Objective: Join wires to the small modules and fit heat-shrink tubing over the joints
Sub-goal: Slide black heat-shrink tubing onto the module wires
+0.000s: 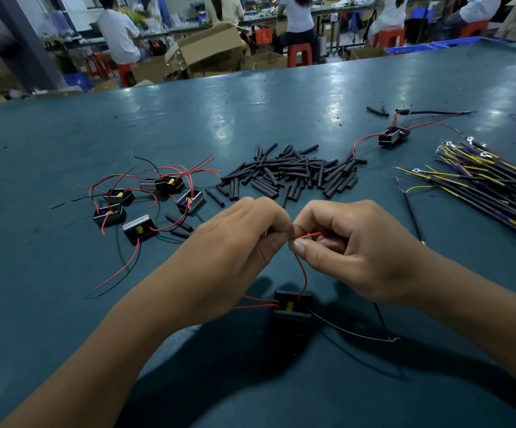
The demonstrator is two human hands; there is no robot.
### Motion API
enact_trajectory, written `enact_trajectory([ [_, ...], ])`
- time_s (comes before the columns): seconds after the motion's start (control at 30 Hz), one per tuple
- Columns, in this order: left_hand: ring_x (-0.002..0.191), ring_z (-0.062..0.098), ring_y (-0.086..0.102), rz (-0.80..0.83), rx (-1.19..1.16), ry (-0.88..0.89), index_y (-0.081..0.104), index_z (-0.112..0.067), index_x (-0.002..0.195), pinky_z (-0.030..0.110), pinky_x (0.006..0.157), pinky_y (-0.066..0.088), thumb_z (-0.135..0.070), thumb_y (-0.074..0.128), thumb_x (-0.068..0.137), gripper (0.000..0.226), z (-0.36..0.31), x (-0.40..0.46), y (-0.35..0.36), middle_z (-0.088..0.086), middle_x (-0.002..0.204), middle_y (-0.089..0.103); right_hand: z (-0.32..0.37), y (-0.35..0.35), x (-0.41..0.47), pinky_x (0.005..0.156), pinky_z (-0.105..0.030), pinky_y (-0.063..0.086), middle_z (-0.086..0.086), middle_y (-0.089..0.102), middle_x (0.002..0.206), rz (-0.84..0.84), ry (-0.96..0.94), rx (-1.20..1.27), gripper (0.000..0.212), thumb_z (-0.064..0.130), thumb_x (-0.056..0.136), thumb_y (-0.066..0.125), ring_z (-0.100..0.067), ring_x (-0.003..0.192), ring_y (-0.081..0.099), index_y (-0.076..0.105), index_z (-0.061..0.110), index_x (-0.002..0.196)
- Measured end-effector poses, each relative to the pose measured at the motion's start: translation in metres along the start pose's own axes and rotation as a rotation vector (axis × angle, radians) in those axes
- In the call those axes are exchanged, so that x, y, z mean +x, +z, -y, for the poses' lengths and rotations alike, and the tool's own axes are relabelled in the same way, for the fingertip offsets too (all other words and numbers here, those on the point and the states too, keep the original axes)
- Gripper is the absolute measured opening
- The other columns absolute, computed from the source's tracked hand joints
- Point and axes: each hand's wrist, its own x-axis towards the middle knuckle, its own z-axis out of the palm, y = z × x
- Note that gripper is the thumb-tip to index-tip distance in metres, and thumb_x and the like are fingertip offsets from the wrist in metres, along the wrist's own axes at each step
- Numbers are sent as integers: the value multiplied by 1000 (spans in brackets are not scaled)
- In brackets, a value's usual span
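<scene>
A small black module (292, 307) with a yellow part lies on the teal table near me. A red wire (302, 273) rises from it to my hands. My right hand (352, 251) pinches the red wire's end between thumb and forefinger. My left hand (238, 242) meets it fingertip to fingertip, its fingers curled round a thin wire end that is mostly hidden. A pile of black heat-shrink tubes (293, 173) lies beyond my hands. Several more modules (145, 202) with red and black wires sit to the left.
A bundle of black cables with yellow and blue leads (491, 186) lies at the right. One wired module (393, 136) sits far right of the tubes. A single black cable (414, 216) lies by my right hand. People sit at benches behind.
</scene>
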Motion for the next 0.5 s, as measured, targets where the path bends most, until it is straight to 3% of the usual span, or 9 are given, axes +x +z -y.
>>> enact_trajectory([
  [0.07, 76, 9, 48, 50, -203, -144, 49, -31, 97, 23, 69, 42, -45, 42, 99, 15, 3, -1, 0, -15, 87, 52, 1, 1, 1, 48, -11, 23, 13, 34, 47, -24, -10, -15, 10, 24, 91, 62, -6, 43, 26, 58, 24, 82],
  [0.2, 71, 26, 51, 8, -436, -245, 57, -23, 94, 34, 64, 44, -46, 59, 95, 22, 6, 1, -2, -7, 80, 57, -5, 0, 5, 48, -12, 28, 16, 36, 48, -162, 79, 95, 13, 20, 93, 65, -4, 46, 29, 62, 17, 81],
  [0.3, 66, 20, 53, 108, -368, -89, 60, -20, 88, 35, 60, 46, -37, 70, 91, 20, 0, 0, 0, -4, 79, 60, -10, -3, 8, 46, -14, 28, 13, 38, 50, -272, 189, 150, 16, 15, 94, 65, -4, 46, 28, 61, 17, 79],
  [0.43, 82, -3, 53, 193, -208, 49, 65, -16, 109, 10, 72, 39, -29, 79, 86, 30, -10, 1, 19, -12, 101, 61, -10, -4, 11, 49, -25, 29, -9, 42, 61, -320, 253, 152, 13, 18, 94, 64, -14, 55, 33, 64, 15, 81],
  [0.5, 79, 1, 54, 184, -204, 60, 69, -11, 104, 15, 70, 40, -26, 76, 89, 22, -11, 3, 26, -6, 96, 64, -10, -3, 12, 48, -21, 30, -8, 44, 62, -330, 256, 171, 13, 18, 94, 64, -11, 54, 34, 65, 15, 81],
])
